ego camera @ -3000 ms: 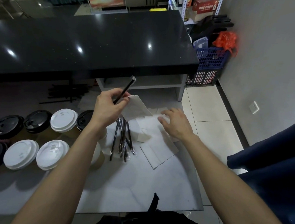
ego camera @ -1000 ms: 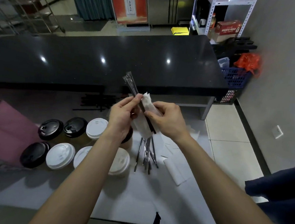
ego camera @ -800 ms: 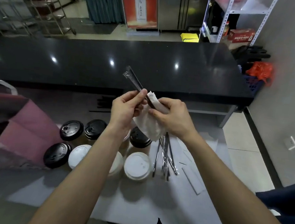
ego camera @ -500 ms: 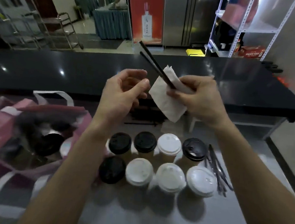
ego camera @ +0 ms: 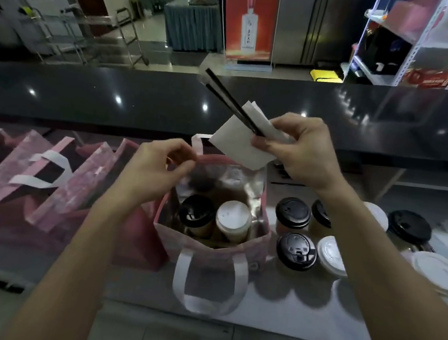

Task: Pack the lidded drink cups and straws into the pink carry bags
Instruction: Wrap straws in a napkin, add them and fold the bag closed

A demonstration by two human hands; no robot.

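Pink carry bag stands open at the table's near edge, a black-lidded cup and a white-lidded cup inside. Above it, the right hand pinches two black straws and a white napkin. The left hand pinches the bag's far-left rim.

two bare forearms, left hand and right hand (no sleeves, rings, watch)
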